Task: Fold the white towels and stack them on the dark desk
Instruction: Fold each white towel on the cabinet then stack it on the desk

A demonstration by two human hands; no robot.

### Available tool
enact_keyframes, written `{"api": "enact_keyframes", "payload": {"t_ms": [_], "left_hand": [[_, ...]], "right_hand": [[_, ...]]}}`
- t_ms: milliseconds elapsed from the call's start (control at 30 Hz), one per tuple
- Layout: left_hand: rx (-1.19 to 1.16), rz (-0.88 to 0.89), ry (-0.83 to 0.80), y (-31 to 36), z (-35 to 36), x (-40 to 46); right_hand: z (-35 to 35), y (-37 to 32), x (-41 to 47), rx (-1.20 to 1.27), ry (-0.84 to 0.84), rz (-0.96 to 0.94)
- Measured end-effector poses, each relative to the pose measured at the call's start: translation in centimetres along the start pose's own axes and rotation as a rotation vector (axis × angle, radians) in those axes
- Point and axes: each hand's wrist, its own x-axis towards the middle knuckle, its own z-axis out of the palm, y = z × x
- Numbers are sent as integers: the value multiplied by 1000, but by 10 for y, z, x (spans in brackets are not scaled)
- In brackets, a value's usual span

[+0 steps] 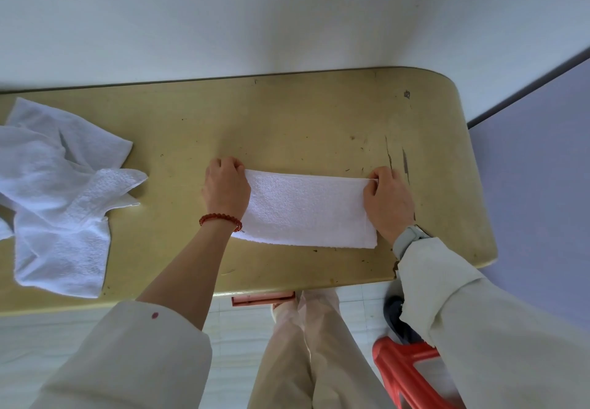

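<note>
My left hand (226,190) pinches the far left corner of the folded white towel (306,209), and my right hand (386,201) pinches the far right corner; the towel lies as a long strip on the yellowish bench (287,115) in front of me. I judge the risk to be uneven layers: if one corner slips from a pinch or I pull harder on one side, the edges will skew and the next fold will come out crooked. Both wrists reach forward, knuckles up, fingers curled over the far edge. The unfolded towels (60,191) lie crumpled, well apart to my left.
</note>
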Motion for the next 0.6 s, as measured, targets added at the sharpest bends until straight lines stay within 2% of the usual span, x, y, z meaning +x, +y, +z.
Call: {"api": "enact_keyframes", "payload": {"t_ms": [67,133,200,267,367,467,600], "left_hand": [[-33,19,17,0,-1,-2],[-53,91,77,-2,-3,-7],[0,229,197,-5,-5,-17],[70,386,252,-6,-2,-31],[195,531,109,-9,17,-54],[320,494,-46,-16,38,-69],[370,442,-80,-28,48,-73]], "right_hand": [[-2,0,-2,75,1,17],[-5,0,-10,111,83,-34],[-5,1,-20,5,241,-211],[2,1,-32,-133,313,-408],[24,-4,-44,-293,213,-560],[41,-8,-46,-400,69,-550],[47,6,-41,-463,-37,-555]]}}
